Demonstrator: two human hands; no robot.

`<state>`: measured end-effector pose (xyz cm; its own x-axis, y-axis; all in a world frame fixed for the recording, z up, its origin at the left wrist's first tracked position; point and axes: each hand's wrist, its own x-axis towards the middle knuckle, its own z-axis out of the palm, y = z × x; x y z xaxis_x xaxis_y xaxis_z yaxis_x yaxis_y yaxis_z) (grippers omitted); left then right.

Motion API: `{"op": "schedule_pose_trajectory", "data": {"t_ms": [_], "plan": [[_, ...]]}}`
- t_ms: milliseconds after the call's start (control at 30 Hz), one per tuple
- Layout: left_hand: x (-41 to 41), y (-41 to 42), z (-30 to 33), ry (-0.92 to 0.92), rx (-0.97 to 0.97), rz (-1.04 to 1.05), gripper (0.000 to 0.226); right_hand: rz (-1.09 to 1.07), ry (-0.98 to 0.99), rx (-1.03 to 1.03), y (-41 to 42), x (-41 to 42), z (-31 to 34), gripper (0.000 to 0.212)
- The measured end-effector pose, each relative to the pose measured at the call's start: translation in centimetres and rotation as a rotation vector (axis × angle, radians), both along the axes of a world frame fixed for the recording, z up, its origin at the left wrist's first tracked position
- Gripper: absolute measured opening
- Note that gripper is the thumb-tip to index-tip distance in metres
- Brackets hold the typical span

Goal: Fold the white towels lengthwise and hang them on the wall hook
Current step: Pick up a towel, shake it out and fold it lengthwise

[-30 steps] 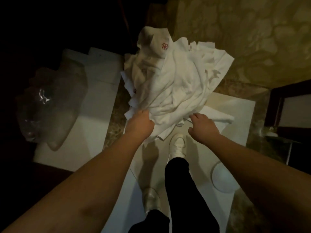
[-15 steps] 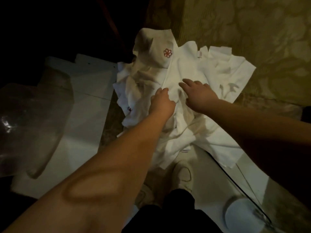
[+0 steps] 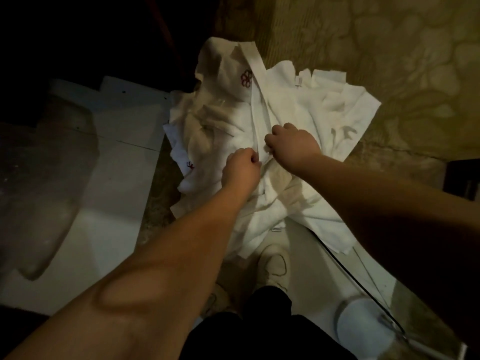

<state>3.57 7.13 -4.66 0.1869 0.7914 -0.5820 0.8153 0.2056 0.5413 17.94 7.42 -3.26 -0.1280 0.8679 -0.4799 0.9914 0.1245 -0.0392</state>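
Head view: a heap of white towels (image 3: pixel 298 120), some marked with a red flower emblem (image 3: pixel 246 78), is seen piled against a patterned wall (image 3: pixel 376 48), above a pale shoe (image 3: pixel 275 263). A narrow folded band of towel is pinched by the left hand (image 3: pixel 242 168), fingers curled, at mid-heap. Just beside it, cloth is gripped by the right hand (image 3: pixel 292 145), its fingers curled.

We are looking at a dim, warm-tinted picture. The upper left is sinking into black, while the towels (image 3: pixel 283 131) are catching the most light. Our forearms are casting soft shadows low down. The wide lens is bending the edges, and fine detail is smearing.
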Motion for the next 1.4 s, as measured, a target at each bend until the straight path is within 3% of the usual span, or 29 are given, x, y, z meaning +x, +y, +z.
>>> {"op": "schedule_pose_trajectory", "data": {"t_ms": [167, 400, 533, 667, 800, 967, 1133, 1400], "plan": [[-0.3, -1.9, 6.1, -0.054, -0.014, 0.074, 0.010, 0.034, 0.105, 0.132, -2.9, 0.2, 6.0, 0.024], [-3.1, -2.9, 19.1, 0.002, 0.310, -0.048, 0.041, -0.031, 0.260, 0.277, -4.4, -1.3, 19.2, 0.012], [-4.0, -3.5, 27.9, 0.050, 0.447, -0.178, 0.025, -0.029, 0.282, 0.299, -4.6, -2.6, 27.8, 0.011], [-5.1, -4.2, 37.5, 0.014, 0.440, -0.183, 0.018, 0.059, 0.240, 0.318, -5.0, -3.4, 36.8, 0.016], [-6.8, -5.6, 46.3, 0.016, 0.497, -0.228, 0.016, 0.129, 0.148, 0.137, -6.3, -3.9, 44.7, 0.019], [-9.7, -8.5, 54.6, -0.116, 0.472, -0.116, 0.017, 0.067, 0.029, 0.051, -9.6, -2.7, 52.1, 0.015], [-13.0, -12.4, 60.7, -0.150, 0.465, 0.012, 0.018, -0.029, -0.119, 0.033, -13.9, -1.9, 57.2, 0.025], [-14.5, -23.0, 67.5, -0.105, 0.625, 0.072, 0.015, -0.073, -0.204, 0.088, -24.4, -3.0, 61.7, 0.031]]}}
